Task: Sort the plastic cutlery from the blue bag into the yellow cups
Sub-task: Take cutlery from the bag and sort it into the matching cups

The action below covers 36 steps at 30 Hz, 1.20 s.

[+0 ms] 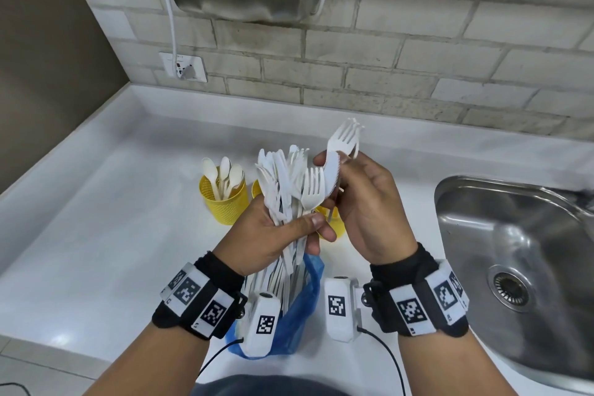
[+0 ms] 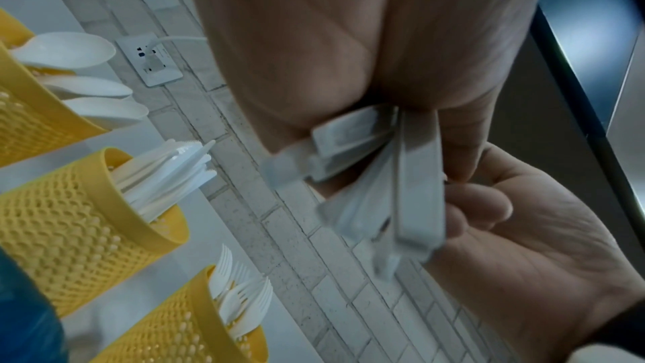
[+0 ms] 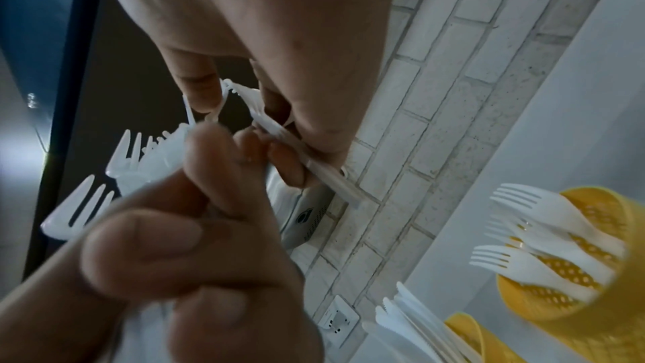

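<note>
Left hand (image 1: 273, 235) grips a thick bunch of cutlery (image 1: 283, 183) upright over the counter (image 1: 96, 219), handles running down toward the blue bag (image 1: 305, 315) near the counter's front edge. Right hand (image 1: 363, 202), just beside it, pinches a few forks (image 1: 344, 138) and a knife (image 1: 332, 175) lifted above the bunch. Behind the hands stand the yellow cups; the spoon cup (image 1: 223, 199) is plain, the other two mostly hidden. A steel sink (image 1: 514, 251) fills the counter's right end, and a socket (image 1: 183, 67) sits on the brick wall (image 1: 385, 67).

From the left wrist, handles (image 2: 415, 184) fan out below the closed palm, with the other hand's open palm close under them. Three cups line the left edge: spoons, then the knife cup (image 2: 69, 214), then the fork cup (image 2: 181, 322).

From the right wrist, curled fingers (image 3: 195, 84) clamp a fork's neck, though blur makes the exact count uncertain. The fork cup shows at the lower right, knives beside it.
</note>
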{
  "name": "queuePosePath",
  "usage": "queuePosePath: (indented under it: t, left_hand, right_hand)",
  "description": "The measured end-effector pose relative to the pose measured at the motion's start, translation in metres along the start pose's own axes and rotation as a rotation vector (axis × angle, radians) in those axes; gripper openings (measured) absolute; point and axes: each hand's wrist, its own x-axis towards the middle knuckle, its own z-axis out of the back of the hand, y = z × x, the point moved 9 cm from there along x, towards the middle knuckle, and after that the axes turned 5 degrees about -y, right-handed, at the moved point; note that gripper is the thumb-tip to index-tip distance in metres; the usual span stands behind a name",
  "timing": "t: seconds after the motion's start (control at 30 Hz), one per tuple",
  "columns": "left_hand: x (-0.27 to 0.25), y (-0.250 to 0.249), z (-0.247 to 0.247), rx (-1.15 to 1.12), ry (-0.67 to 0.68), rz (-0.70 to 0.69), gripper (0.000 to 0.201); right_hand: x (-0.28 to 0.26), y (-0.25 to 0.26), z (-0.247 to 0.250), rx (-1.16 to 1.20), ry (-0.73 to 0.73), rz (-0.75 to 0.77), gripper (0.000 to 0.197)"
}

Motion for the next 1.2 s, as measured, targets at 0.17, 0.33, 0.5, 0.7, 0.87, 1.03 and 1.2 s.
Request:
queuePosePath:
  t: [0.17,0.33,0.5,0.7,0.87,1.03,1.2]
  left_hand:
    - [-0.004,-0.004,-0.001,0.000,0.004,-0.003,0.016]
    - [-0.005,-0.004,-0.002,0.008,-0.009,0.011,0.019]
    - [-0.004,-0.007,0.001,-0.054,-0.028,-0.001,0.015]
    - [-0.004,-0.007,-0.005,-0.096,0.015,-0.006,0.011]
    - [-0.004,-0.002,-0.005,-0.080,0.012,0.021,0.012]
    - [-0.004,-0.001,0.004,-0.057,-0.068,0.038,0.015]
    - [-0.001,0.002,0.016,-0.031,-0.209,0.041,0.010]
  right_hand:
    - [0.002,0.002,0.004,0.177,-0.076,-0.037,0.037]
    - [0.003,0.004,0.006,0.251,-0.091,-0.039,0.034]
    - [0.000,0.001,0.002,0.274,-0.031,-0.090,0.017]
    - [-0.004,-0.004,-0.011,0.225,0.142,-0.121,0.026]
    - [-0.004,0.011,-0.008,0.256,0.087,-0.039,0.034]
    - [0.005,0.038,0.023,0.326,-0.084,0.186,0.039]
    - [-0.002,0.052,0.033,0.142,-0.184,0.291,0.039]
